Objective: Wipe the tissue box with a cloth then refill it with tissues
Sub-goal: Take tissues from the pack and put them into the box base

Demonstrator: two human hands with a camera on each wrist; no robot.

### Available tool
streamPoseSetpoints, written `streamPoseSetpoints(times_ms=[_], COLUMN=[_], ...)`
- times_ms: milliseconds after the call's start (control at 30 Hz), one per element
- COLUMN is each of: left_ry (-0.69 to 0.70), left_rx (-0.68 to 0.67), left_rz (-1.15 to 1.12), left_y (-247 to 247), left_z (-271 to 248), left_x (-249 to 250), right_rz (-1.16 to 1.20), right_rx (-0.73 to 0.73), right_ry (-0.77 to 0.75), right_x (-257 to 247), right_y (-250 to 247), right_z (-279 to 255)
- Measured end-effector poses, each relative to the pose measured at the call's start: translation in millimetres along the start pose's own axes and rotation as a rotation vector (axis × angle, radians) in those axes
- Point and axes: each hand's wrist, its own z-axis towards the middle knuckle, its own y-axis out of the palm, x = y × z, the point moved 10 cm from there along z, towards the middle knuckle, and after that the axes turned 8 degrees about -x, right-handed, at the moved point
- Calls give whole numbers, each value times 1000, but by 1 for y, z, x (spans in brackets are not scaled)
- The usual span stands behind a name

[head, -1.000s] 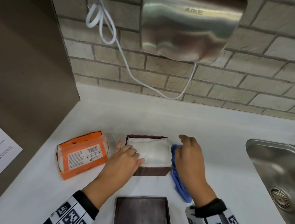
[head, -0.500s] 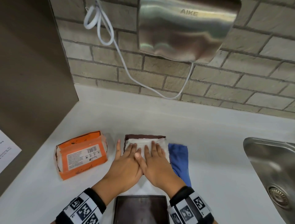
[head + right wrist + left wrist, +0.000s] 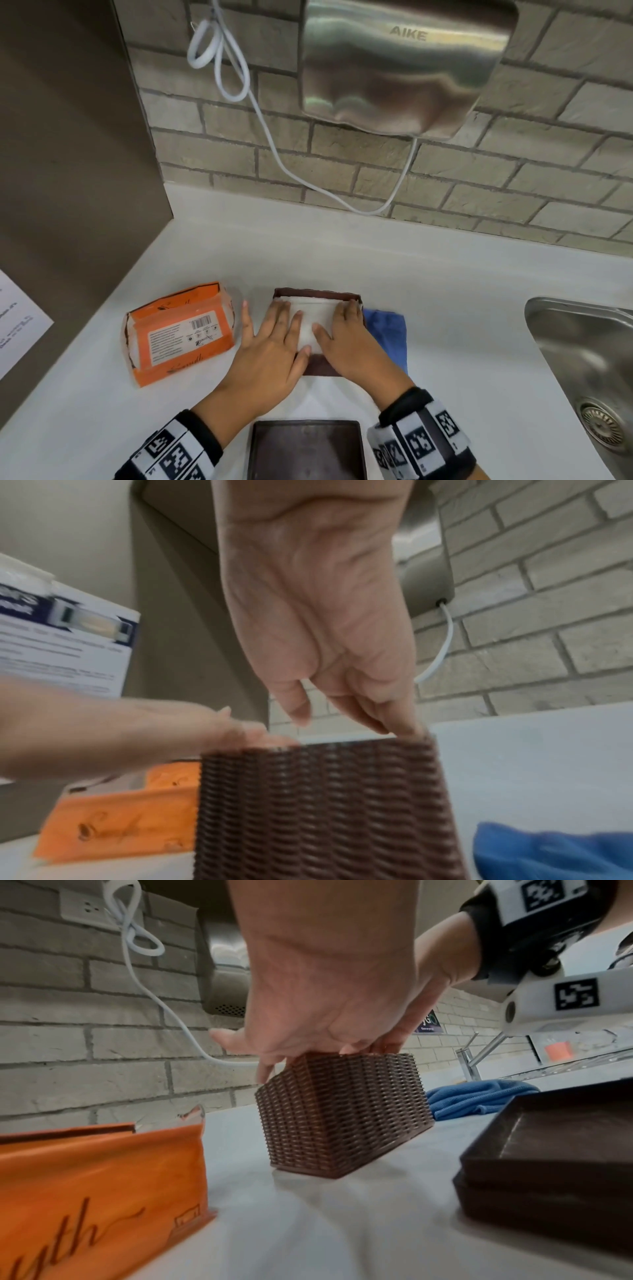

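A brown woven tissue box [image 3: 322, 368] [image 3: 342, 1112] [image 3: 325, 810] stands open-topped on the white counter, filled with white tissues [image 3: 317, 320]. My left hand [image 3: 274, 346] [image 3: 329, 993] lies flat on the left part of the tissues, fingers straight. My right hand [image 3: 349, 339] [image 3: 325, 631] presses flat on the right part, fingertips near the box's far right corner. The box's brown lid [image 3: 306, 448] [image 3: 555, 1150] lies upturned near me. A blue cloth [image 3: 388, 334] [image 3: 479, 1096] [image 3: 555, 850] lies just right of the box.
An orange tissue pack [image 3: 178, 334] [image 3: 95, 1191] [image 3: 126, 818], torn open, lies left of the box. A steel sink [image 3: 582, 359] is sunk into the counter at the right. A hand dryer [image 3: 404, 65] with a white cable [image 3: 274, 150] hangs on the brick wall.
My right hand left the blue cloth beside the box and came onto the tissues. Both hands have since spread apart, pressing on the stack.
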Motion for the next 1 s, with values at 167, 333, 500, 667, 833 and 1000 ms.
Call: streamPoseSetpoints(times_ms=[167,333,500,667,833,1000], left_ry=[-31,-37,-40,-11,12,85], left_rx=[-21,-44,-64,-21,-38,5], left_rz=[10,21,2,35,62,58], left_y=[6,9,15,5,1,-13], left_z=[-2,2,2,-7,-12,4], left_x=[-6,-6,-9,-10,-9,13], right_rz=[28,220,157,-358,-404,-271], right_rx=[-34,-34,-52,110,99,188], right_ry=[142,128,37,-37,-17,-314], right_x=[5,14,12,10,21,-21], right_y=[-4,0,-7,-5,9,-8], right_z=[-13,3,-3,-32,-39,-38])
